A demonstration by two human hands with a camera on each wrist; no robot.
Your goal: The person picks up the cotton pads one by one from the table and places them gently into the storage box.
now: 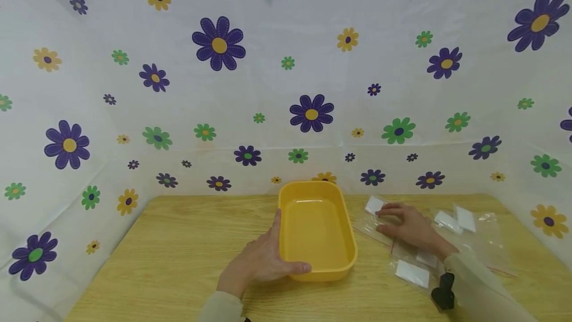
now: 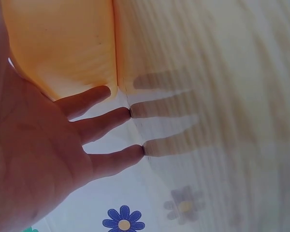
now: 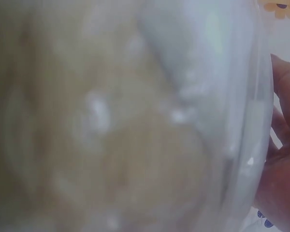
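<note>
A yellow rectangular tub [image 1: 316, 276] stands on the wooden table. My left hand [image 1: 261, 257] lies against its near left corner, thumb along the near rim and fingers along the left wall. In the left wrist view, the straight fingers [image 2: 108, 119] reach to the tabletop beside the tub's orange-looking wall [image 2: 63, 43]. To the tub's right, my right hand [image 1: 408, 225] is over a clear zip bag [image 1: 368, 225] holding a white piece [image 1: 374, 204]; the fingertips are right at that piece, thumb spread apart. Blurred clear plastic [image 3: 198, 106] fills much of the right wrist view.
More clear bags with white pieces lie under and around the right forearm: one bag [image 1: 412, 273] near the black wrist strap [image 1: 443, 292], others [image 1: 489, 242] farther right. Behind the wooden table [image 1: 178, 262] hangs a white flower-print cloth [image 1: 268, 73], which also encloses both sides.
</note>
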